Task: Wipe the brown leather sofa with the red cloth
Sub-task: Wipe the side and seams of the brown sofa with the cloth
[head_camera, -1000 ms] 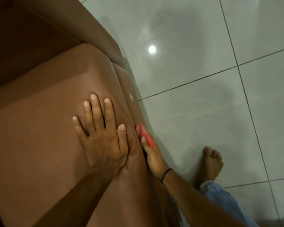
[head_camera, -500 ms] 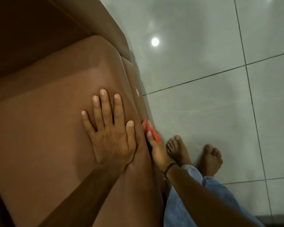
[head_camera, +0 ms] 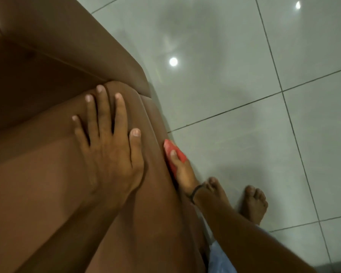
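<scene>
Left hand (head_camera: pixel 110 154) flat on sofa (head_camera: pixel 37 184); right hand (head_camera: pixel 182 172) presses red cloth (head_camera: pixel 172 152) against its front.

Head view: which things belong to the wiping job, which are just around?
Job:
- red cloth, pressed to the sofa's front face
- brown leather sofa
- right hand, holding the cloth
- left hand, flat on the cushion

Around:
- tiled floor
- bare feet
- wristband

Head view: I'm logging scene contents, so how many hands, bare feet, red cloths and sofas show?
Hands: 2, left hand and right hand
Bare feet: 2
Red cloth: 1
Sofa: 1
Total: 6
</scene>
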Tool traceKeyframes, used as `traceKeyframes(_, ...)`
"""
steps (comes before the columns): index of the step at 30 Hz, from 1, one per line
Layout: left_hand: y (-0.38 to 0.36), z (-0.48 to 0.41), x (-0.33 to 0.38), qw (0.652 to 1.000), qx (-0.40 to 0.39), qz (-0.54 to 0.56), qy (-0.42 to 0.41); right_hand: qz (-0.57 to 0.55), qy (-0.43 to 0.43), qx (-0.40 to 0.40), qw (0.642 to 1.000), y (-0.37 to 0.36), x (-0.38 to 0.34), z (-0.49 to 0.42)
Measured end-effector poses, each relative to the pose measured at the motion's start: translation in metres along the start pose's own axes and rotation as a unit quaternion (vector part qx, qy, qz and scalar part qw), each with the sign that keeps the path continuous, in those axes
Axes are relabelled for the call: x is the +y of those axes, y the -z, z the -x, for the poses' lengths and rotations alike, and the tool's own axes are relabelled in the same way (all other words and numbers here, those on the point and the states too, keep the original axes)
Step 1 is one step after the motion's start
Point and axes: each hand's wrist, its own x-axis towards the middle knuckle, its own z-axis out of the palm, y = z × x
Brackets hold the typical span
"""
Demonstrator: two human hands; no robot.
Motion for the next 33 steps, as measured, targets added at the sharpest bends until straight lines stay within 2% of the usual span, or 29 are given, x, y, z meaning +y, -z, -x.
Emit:
traceKeyframes(2,-0.005,0.003,0.001,1.0,0.007,-0.019,0.0,-0.026,-0.056,0.03,0.998,-0.004,-0.016,-0.044)
traceKeyframes(3,-0.008,0.004,0.001,1.0,0.01,-0.025,0.0,-0.028,-0.056,0.027,0.998,-0.011,-0.029,-0.067)
traceKeyframes(7,-0.015,0.002,0.0,0.999,0.018,-0.04,-0.003,0.024,0.031,0.0,0.999,-0.052,-0.083,-0.094)
traceKeyframes(11,-0.015,0.005,0.001,0.999,0.019,-0.039,-0.004,0.066,0.095,-0.033,0.993,-0.034,-0.052,-0.034)
traceKeyframes(14,-0.017,0.003,0.001,0.999,0.016,-0.042,0.0,0.032,0.026,-0.004,0.999,-0.017,-0.038,-0.043)
traceKeyframes(16,-0.018,0.004,0.001,0.999,0.013,-0.044,-0.001,0.034,-0.033,0.031,0.998,-0.025,-0.054,-0.091)
traceKeyframes(18,-0.02,0.003,0.0,0.999,0.016,-0.047,-0.005,0.063,-0.042,0.05,0.996,-0.042,-0.082,-0.126)
traceKeyframes(21,-0.023,0.003,0.0,0.998,0.022,-0.052,-0.002,0.068,0.017,-0.005,0.998,-0.06,-0.106,-0.115)
traceKeyframes(23,-0.022,0.003,0.002,0.999,0.021,-0.047,-0.002,0.06,0.078,-0.044,0.994,-0.055,-0.096,-0.076)
traceKeyframes(25,-0.02,0.003,0.002,0.999,0.02,-0.047,0.002,0.069,0.105,-0.051,0.991,-0.042,-0.077,-0.052)
traceKeyframes(27,-0.019,0.002,0.002,0.999,0.016,-0.044,0.002,0.069,0.082,-0.028,0.994,-0.033,-0.065,-0.061)
traceKeyframes(31,-0.021,0.003,0.002,0.999,0.018,-0.048,-0.002,0.047,-0.047,0.063,0.996,-0.041,-0.083,-0.136)
traceKeyframes(33,-0.023,0.002,0.001,0.998,0.024,-0.05,-0.007,0.076,-0.048,0.047,0.995,-0.051,-0.1,-0.141)
